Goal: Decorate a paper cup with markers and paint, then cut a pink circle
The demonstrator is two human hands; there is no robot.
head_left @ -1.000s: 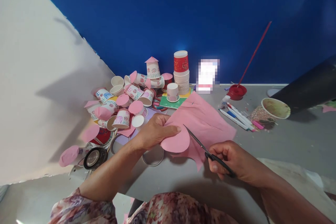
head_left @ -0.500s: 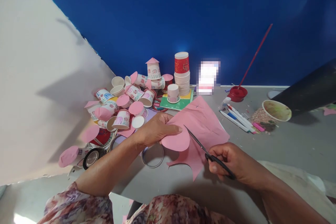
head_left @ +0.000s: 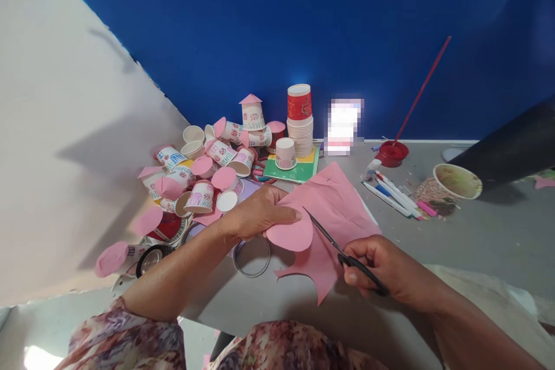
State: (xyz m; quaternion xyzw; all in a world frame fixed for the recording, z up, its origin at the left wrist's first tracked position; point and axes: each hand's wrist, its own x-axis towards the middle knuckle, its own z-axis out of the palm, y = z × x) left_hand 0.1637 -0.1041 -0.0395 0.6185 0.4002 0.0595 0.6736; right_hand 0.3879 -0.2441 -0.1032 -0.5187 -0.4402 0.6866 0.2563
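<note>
My left hand (head_left: 264,215) pinches a sheet of pink paper (head_left: 342,208), its thumb lying on a rounded part at the sheet's left. A curved cut edge runs around the lower side of that part, and a ragged strip of the paper hangs below. In my right hand (head_left: 370,269) is a pair of scissors (head_left: 330,237) with black handles. Its blades look nearly closed and point up and left, the tip on the paper beside the rounded part. Under my left wrist, a clear round ring (head_left: 251,257) lies on the grey table (head_left: 255,300).
Several decorated paper cups (head_left: 202,196) with pink paper tops crowd the left. A cup stack (head_left: 300,121) and one cup (head_left: 285,154) stand on a green booklet (head_left: 299,172). Markers (head_left: 392,199), a red dish (head_left: 393,154) with a stick, and a patterned cup (head_left: 455,182) are at right.
The pink sheet has shifted slightly, its hanging strip now a little lower. Both hands keep nearly the same place, and the scissors' blades remain at the paper.
</note>
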